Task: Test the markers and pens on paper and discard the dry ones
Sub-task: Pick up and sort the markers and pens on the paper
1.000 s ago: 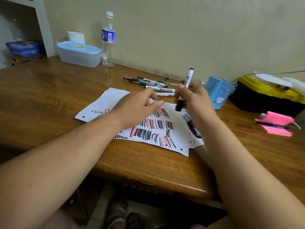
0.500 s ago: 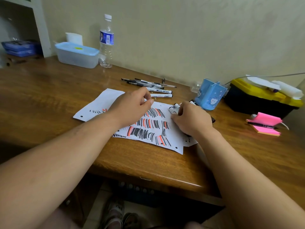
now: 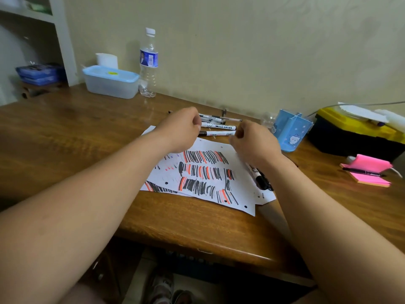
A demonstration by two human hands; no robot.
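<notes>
**A:** Where is the next marker to test?

**B:** The marker [image 3: 217, 133] lies on the worktop [image 3: 87, 128] just beyond the far edge of the paper [image 3: 241, 171], between the two hands. Its long axis runs left to right, along that edge, and the black cap [image 3: 202, 134] points to the left.

**A:** And the hands?

**B:** The left hand [image 3: 182, 130] is at the cap end and the right hand [image 3: 254, 143] is at the tail end. Both have curled fingers. The right fingers [image 3: 237, 132] seem to touch the tail, but I cannot tell if either hand grips the marker already.

**A:** Which hand is nearer?

**B:** Nearly equal, I think, since each is just beside its own end. A pull along the axis should take the cap off. More pens [image 3: 219, 119] lie farther beyond the paper, so it is better to lift the marker up than to slide it back.
</notes>
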